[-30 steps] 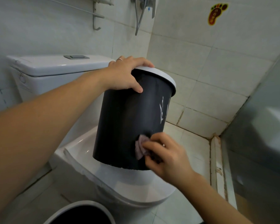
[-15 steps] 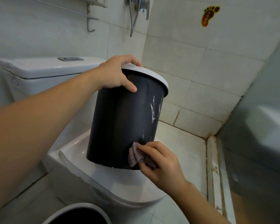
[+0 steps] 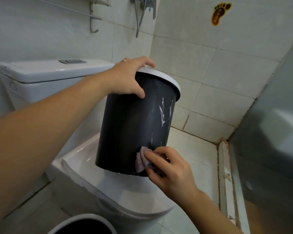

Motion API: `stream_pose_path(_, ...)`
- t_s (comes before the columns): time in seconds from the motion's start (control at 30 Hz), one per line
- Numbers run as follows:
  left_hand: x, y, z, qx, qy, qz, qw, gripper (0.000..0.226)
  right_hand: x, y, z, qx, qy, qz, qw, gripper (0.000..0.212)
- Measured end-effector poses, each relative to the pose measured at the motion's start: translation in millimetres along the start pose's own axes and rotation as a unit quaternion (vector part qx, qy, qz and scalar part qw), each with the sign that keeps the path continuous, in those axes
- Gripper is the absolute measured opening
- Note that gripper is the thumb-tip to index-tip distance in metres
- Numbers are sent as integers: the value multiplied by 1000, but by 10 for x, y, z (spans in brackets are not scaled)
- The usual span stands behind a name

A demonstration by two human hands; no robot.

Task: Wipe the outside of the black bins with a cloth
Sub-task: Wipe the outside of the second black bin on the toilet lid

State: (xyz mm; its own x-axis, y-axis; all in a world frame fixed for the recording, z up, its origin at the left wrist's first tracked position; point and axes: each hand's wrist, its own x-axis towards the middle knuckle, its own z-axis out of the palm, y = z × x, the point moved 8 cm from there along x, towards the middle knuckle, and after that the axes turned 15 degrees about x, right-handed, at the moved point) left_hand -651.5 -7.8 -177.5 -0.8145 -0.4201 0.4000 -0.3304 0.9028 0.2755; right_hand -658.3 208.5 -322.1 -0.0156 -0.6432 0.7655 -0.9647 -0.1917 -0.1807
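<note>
Wiping is under way low on the black bin (image 3: 134, 129), which stands tilted on the closed toilet lid (image 3: 112, 188), leaning toward the tiled corner.

Head view: left hand (image 3: 127, 78) grips the bin's white rim (image 3: 166, 80), fingers curled over the top, thumb pressed on the dark wall. Right hand (image 3: 169, 168) pinches a folded purple cloth (image 3: 142, 161) and presses it against the bin wall just above the bottom edge. Pale streaks (image 3: 162, 110) show higher on the same side, untouched by the cloth.

Judgement: one bin mid-wipe, lower band only. Next move calls for an upward stroke over the streaks, the left grip steadying or turning the bin. A second bin (image 3: 83, 225) sits on the floor at the frame's lower edge; probably unwiped.
</note>
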Motion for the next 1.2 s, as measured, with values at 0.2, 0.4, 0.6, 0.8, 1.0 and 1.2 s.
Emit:
stream_pose_path(0.2, 19, 175, 60, 97, -24, 31, 995, 89, -17, -16, 51, 5, -25, 5, 1000, 31)
stream_pose_path(0.4, 1, 142, 40, 52, -37, 20, 998, 88, -28, -69, 52, 15, -38, -18, 999, 27)
stream_pose_path(0.6, -6, 52, 68, -23, -66, 7, 998, 84, -45, -123, 51, 27, -53, -43, 997, 23)
stream_pose_path(0.8, -14, 112, 67, 26, -51, 17, 998, 86, 190, -73, -73, -10, -36, -58, 998, 24)
stream_pose_path(1.0, -23, 134, 50, 57, -40, 21, 997, 87, 609, 70, -293, -41, 27, -15, 999, 27)
stream_pose_path(1.2, -69, 54, 23, 47, -42, 20, 998, 87, 328, -102, -93, -31, -65, -77, 994, 25)
